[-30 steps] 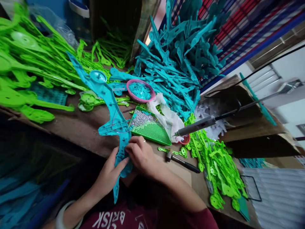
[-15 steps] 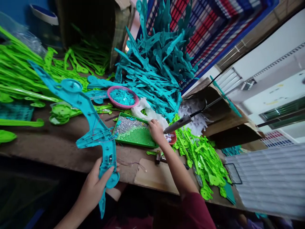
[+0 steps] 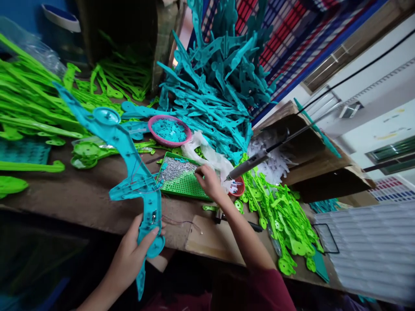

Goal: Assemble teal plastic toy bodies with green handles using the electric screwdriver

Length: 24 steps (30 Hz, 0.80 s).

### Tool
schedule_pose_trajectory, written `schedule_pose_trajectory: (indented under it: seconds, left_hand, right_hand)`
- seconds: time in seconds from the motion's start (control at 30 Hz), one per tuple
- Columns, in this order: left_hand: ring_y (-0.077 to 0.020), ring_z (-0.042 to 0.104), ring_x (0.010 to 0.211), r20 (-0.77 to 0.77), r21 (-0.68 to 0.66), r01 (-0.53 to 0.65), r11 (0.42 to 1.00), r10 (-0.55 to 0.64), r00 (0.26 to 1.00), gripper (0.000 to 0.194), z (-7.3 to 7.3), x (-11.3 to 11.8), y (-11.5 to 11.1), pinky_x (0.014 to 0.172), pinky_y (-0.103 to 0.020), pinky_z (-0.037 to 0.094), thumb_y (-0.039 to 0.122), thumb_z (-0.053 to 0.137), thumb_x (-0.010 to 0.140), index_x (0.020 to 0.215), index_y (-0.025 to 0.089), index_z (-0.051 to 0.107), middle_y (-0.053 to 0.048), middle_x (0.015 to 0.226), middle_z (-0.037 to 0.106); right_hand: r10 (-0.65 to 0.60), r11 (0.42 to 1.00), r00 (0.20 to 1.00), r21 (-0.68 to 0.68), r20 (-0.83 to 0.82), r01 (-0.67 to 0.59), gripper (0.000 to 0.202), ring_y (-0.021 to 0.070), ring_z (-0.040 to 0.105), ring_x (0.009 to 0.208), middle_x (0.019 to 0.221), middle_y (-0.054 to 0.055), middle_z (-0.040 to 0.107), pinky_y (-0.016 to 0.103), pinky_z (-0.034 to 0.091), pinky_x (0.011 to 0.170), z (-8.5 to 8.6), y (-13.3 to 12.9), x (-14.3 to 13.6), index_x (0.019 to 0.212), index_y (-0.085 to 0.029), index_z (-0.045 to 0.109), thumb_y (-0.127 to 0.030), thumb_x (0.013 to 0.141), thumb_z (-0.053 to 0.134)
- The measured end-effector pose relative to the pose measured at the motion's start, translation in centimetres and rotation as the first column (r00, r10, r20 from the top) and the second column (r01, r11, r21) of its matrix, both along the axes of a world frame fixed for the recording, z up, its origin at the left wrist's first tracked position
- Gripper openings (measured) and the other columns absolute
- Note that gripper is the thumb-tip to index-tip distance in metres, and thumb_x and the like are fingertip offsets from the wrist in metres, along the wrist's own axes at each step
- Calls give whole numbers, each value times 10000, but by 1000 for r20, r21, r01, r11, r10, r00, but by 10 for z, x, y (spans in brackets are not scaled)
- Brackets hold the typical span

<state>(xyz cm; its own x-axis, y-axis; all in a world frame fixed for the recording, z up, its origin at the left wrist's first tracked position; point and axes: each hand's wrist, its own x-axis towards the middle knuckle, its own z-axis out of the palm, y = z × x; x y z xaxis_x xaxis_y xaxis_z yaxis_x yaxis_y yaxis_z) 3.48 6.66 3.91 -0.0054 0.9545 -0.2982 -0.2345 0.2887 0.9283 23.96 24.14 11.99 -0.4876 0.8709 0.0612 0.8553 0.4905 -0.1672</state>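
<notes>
Left hand (image 3: pixel 131 246) clamps a long turquoise plastic shell (image 3: pixel 126 144) at near left; a small metal part (image 3: pixel 154 215) sits inside, but thin reddish wires (image 3: pixel 177 221) trail loose: seemingly unfinished. Right hand (image 3: pixel 210 185), by a green perforated plastic tray (image 3: pixel 181 188): grip unclear.

The right hand (image 3: pixel 210 185), a second ago on the blue part (image 3: pixel 131 157), is now over the tray's (image 3: pixel 184 186) right end, fingers bent. Loose wires (image 3: pixel 180 222) now show beside the part; the right forearm (image 3: pixel 241 231) partly hides the hammer (image 3: pixel 254 226).

Lime-green parts (image 3: pixel 39 101) heaped at left, checked basket (image 3: pixel 285 47) behind, cardboard box (image 3: pixel 319 168) at right
</notes>
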Motion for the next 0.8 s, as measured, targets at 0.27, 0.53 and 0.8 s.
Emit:
schedule_pose_trajectory:
  seconds: [0.27, 0.53, 0.8]
  left_hand:
    - [-265, 623, 1177, -174, 50, -16, 999, 24, 984, 498, 11, -3, 2, 1024, -358, 485, 502, 585, 859, 1266, 217, 540, -72, 1273, 664]
    - [-261, 661, 1122, -150, 6, -30, 1000, 30, 988, 515, 5, -4, -6, 949, -335, 534, 519, 630, 834, 1254, 234, 546, -60, 1206, 698]
    - [-241, 736, 931, -68, -83, -174, 981, 168, 983, 449, -2, -26, 16, 786, -273, 615, 508, 719, 778, 1124, 248, 600, -35, 1043, 756]
  right_hand:
    - [476, 867, 871, 231, -119, -442, 149, 181, 560, 890, 1044, 114, 656, 285, 492, 699, -4, -104, -60, 1035, -135, 616, -223, 996, 502]
    - [556, 791, 831, 312, -7, -526, 295, 184, 549, 872, 1125, 142, 645, 304, 514, 722, -10, -106, -49, 1219, -48, 584, -211, 1012, 452]
    - [-69, 998, 912, 39, 404, 58, 226, 276, 582, 972, 930, 159, 665, 374, 481, 794, 6, -13, 16, 891, -111, 686, -61, 929, 469]
